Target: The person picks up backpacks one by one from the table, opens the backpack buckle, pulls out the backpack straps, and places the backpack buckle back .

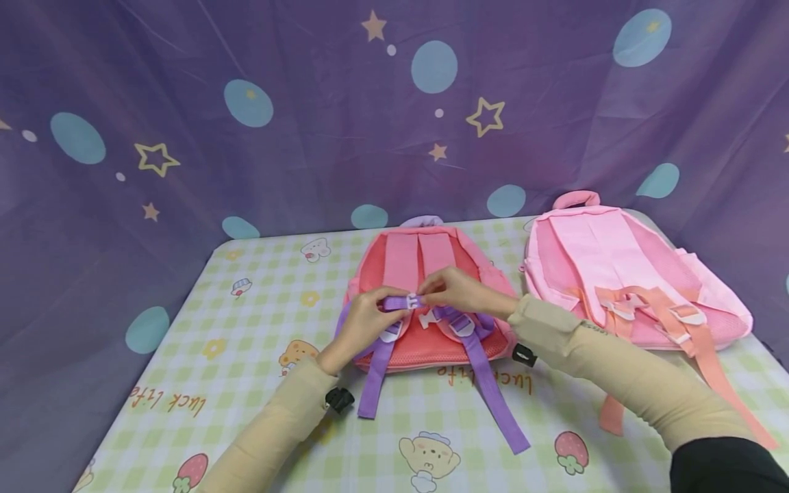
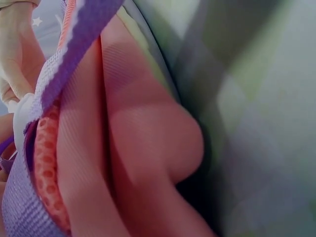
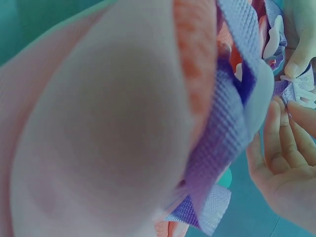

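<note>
A small coral-pink backpack (image 1: 402,263) lies on the table with its straps facing up. Its purple webbing strap (image 1: 394,302), with a white plastic buckle (image 1: 412,301), is raised above the back panel. My left hand (image 1: 364,320) pinches the strap on the buckle's left side. On the right side my right hand (image 1: 462,290) pinches the strap close to the buckle. Just below sits another white plastic piece (image 1: 427,319). The right wrist view shows fingertips on both sides of the purple webbing and white buckle (image 3: 303,94). In the left wrist view the backpack's side (image 2: 143,118) fills the middle.
A light-pink backpack (image 1: 600,246) with orange straps (image 1: 668,311) lies to the right, beyond my right forearm. Two loose purple strap ends (image 1: 496,397) hang toward the front on the checked tablecloth (image 1: 246,356). Behind the table hangs a purple curtain (image 1: 320,157).
</note>
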Demonstrator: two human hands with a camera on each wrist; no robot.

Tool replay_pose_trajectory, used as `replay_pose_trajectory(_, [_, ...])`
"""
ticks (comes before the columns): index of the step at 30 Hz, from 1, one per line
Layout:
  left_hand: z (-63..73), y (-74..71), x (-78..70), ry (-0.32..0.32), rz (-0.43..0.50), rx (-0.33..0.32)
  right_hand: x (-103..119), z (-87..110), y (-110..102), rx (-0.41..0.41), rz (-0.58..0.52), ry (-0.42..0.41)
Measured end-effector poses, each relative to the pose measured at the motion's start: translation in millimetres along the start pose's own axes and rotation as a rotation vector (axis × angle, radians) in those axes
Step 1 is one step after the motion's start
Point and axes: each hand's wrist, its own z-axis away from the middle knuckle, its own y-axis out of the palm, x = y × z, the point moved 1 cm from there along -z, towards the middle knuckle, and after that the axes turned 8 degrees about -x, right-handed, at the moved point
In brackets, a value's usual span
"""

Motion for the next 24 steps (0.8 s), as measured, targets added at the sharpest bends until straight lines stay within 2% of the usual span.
replay_pose_trajectory(14, [-2.9, -1.5, -0.1, 0.006, 0.024, 0.017, 0.5, 1.0, 0.6, -0.037, -0.057, 0.039])
replay_pose_trajectory(19, [-3.5, -1.6, -1.1, 0.012, 0.009, 0.012, -0.1, 0.8, 0.2, -0.057, -0.050, 0.037])
replay_pose_trajectory(24, [-3.2, -0.7, -1.6, 0.018, -0.015, 0.001, 2.2, 1.1, 1.7, -0.057, -0.090, 0.028])
